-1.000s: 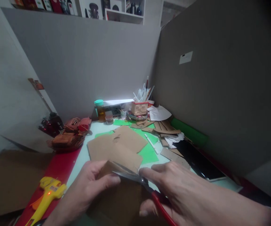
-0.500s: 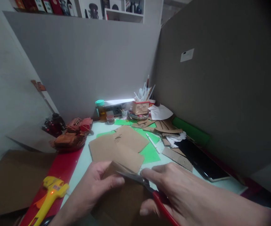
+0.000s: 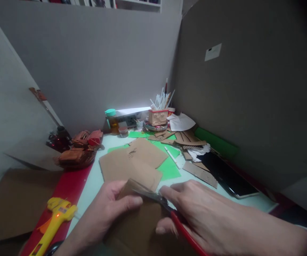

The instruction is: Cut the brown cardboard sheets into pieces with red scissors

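Note:
My left hand (image 3: 113, 206) pinches a brown cardboard piece (image 3: 137, 227) at its upper left edge, thumb on the near face. In my right hand (image 3: 196, 206) is a pair of scissors (image 3: 178, 227) with red handles. Their metal blades lie across the cardboard near its top, pointing left towards my left thumb. The lower part of the cardboard runs out of the picture. Just beyond my hands, flat cardboard pieces (image 3: 129, 161) rest on green sheets (image 3: 171, 170).
A yellow glue gun (image 3: 54, 220) with an orange light lies at the left on a red strip. A white pen (image 3: 172, 157), cardboard scraps (image 3: 200, 174) and a black tablet (image 3: 225, 176) are to the right. Behind stand a straw holder (image 3: 158, 116) and a teal-lidded bottle (image 3: 112, 122).
The camera view has tipped slightly downward, so the background sits higher. My hands keep nearly the same hold, and the scissors have shifted only slightly against the cardboard.

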`<state>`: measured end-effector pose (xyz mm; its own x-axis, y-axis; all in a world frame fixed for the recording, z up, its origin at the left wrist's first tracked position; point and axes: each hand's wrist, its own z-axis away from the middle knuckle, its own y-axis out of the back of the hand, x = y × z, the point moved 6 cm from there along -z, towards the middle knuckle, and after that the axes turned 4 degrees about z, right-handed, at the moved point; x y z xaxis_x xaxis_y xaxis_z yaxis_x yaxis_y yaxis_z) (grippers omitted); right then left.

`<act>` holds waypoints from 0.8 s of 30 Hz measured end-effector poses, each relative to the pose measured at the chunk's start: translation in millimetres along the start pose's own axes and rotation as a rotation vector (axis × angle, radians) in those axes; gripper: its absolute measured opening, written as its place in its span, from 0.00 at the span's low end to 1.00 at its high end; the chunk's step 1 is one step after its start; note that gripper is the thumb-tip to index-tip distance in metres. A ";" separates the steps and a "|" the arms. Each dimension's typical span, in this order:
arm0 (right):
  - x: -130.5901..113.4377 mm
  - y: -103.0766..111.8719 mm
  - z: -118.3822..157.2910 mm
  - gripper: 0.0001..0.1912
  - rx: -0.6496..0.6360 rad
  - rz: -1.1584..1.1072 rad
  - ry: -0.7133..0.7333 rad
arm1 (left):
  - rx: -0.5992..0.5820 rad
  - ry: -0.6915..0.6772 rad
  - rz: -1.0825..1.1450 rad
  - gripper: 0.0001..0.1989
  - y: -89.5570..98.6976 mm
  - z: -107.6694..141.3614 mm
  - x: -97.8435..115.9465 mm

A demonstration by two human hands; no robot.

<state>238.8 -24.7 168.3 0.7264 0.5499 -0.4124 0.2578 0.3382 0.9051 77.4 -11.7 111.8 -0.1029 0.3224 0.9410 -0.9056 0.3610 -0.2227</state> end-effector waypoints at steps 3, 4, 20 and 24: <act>-0.1 -1.2 -0.9 0.15 -0.004 0.003 0.006 | -0.003 0.004 0.004 0.16 -0.4 0.3 -0.7; 0.2 -2.2 -0.6 0.15 -0.012 -0.009 0.012 | -0.004 0.005 0.006 0.15 -0.7 0.8 -0.7; 12.3 -6.3 7.0 0.12 -0.037 -0.038 -0.030 | -0.069 0.050 -0.020 0.18 -4.4 -0.8 -3.7; 11.4 -8.9 5.6 0.12 -0.057 0.011 -0.037 | -0.084 0.010 -0.022 0.17 -9.7 -1.9 -1.8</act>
<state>248.4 -25.7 156.1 0.7521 0.5259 -0.3973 0.2133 0.3761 0.9017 87.2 -14.2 111.7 -0.0788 0.3221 0.9434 -0.8696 0.4405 -0.2230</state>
